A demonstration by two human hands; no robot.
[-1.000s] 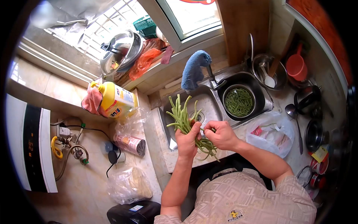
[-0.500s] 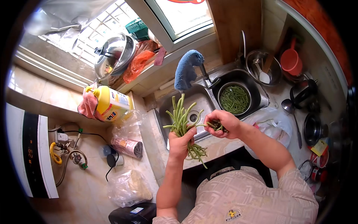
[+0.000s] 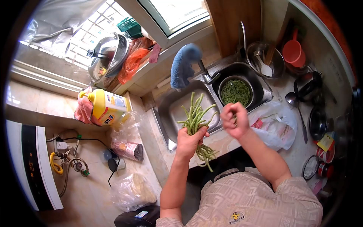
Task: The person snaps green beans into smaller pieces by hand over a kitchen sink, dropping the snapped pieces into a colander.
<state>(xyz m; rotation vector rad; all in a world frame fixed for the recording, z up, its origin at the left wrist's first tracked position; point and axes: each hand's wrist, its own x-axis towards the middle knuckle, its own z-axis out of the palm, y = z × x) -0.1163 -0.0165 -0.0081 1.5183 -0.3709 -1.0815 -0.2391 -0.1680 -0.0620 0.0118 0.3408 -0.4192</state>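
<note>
- One bundle of long, slender green beans [image 3: 194, 117]: pale green, bare and matte; the upper ends fan out unevenly, and the lower ends hang in a loose, curved tuft.
- Bundle location: in the left hand [image 3: 192, 140], in front of the person, above the front edge of the left stainless-steel basin [image 3: 171, 113].
- Left hand: fingers closed around the middle of the bundle, thumb across it.
- Right hand [image 3: 235, 119]: raised, fingers curled inward, blurred. A sliver of green shows at the fingers; the amount held cannot be told.
- Round metal pot [image 3: 219, 90]: seated in the darker right basin [image 3: 261, 90]; contains many short green bean pieces [image 3: 236, 92].
- Wide metal mixing bowl [image 3: 278, 62]: positioned behind the right basin; contains a white spoon [image 3: 266, 70] and a flat wooden utensil [image 3: 270, 55].
- Translucent white plastic bag [image 3: 281, 126]: on the counter, right of the sink; contents partly visible, not identifiable.
- Change from half a second earlier: the right hand was just beside the bundle, holding short dark pieces; it is now apart from the bundle and nearer the pot. The left-hand grip is unchanged.
</note>
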